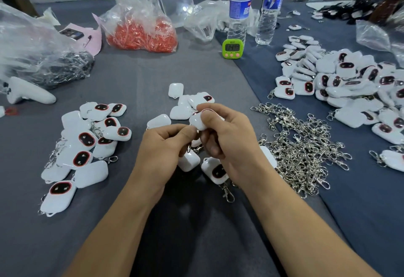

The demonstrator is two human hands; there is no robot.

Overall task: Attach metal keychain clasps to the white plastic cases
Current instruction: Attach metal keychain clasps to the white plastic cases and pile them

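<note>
Head view: the right hand (227,132) grips a white case (196,122) steady so the left hand (164,145), pinching a clasp (189,147), can hook it.

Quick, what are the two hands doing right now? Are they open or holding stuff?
Left hand: closed, pinching a metal keychain clasp.
Right hand: closed, gripping a white plastic case.
</note>
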